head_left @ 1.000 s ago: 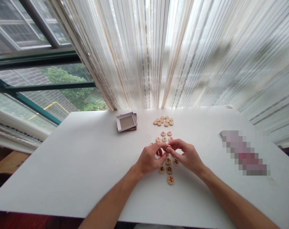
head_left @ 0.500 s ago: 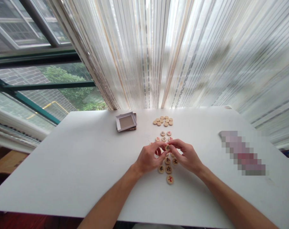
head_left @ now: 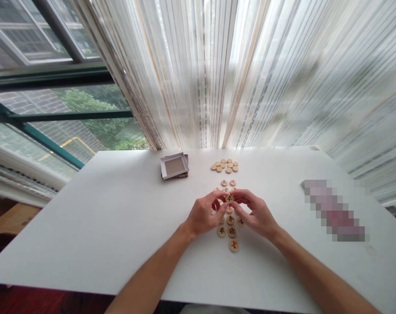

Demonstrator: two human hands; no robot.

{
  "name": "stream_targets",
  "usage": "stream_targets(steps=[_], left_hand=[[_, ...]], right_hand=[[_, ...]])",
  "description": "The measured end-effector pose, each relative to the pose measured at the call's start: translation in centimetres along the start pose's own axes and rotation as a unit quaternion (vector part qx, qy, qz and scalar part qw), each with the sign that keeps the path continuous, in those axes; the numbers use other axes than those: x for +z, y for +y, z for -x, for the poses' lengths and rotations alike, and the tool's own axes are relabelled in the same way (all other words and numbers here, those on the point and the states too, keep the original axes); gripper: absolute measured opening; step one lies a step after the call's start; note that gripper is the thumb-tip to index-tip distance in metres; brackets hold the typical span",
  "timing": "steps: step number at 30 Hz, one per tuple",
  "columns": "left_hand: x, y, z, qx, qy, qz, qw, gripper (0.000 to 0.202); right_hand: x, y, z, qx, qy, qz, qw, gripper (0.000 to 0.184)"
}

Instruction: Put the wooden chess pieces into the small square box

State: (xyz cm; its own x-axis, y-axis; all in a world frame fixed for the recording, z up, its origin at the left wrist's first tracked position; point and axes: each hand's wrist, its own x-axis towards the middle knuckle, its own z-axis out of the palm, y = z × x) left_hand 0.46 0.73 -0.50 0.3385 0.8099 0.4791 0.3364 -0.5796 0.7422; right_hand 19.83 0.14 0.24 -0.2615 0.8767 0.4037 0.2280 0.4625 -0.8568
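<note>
Both hands meet over the middle of a white table (head_left: 103, 226). My left hand (head_left: 204, 216) and my right hand (head_left: 255, 213) pinch one round wooden chess piece (head_left: 229, 198) between their fingertips, its face with a dark character turned up toward me. Under and around the hands lie several face-up pieces (head_left: 233, 245) with red or black characters, in rough rows. Farther back sits a cluster of blank-side-up pieces (head_left: 224, 165).
A small open cardboard box (head_left: 174, 166) rests on its lid at the back, left of the pieces. A blurred-out oblong patch (head_left: 335, 211) lies on the right of the table. Striped curtains hang behind; a window is at the left.
The piece between my fingertips has turned so that its marked face now shows. The hands stayed in place; the view shifted slightly.
</note>
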Motion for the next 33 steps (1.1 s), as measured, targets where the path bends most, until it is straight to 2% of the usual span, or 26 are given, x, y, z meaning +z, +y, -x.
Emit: stream_targets(steps=[7,21,33], left_hand=[[-0.14,0.23,-0.15,-0.007,0.0,0.024,1.0,0.026],[-0.07,0.2,-0.23,-0.088,-0.003,0.122,0.989,0.022],[-0.16,-0.09,-0.2,-0.12,-0.003,0.138,0.983,0.024]], right_hand=[[-0.05,0.02,0.0,-0.002,0.005,0.004,1.0,0.023],[0.22,0.21,0.33,-0.031,0.006,0.036,0.999,0.021],[0.43,0.21,0.43,-0.064,-0.017,0.063,0.996,0.022]])
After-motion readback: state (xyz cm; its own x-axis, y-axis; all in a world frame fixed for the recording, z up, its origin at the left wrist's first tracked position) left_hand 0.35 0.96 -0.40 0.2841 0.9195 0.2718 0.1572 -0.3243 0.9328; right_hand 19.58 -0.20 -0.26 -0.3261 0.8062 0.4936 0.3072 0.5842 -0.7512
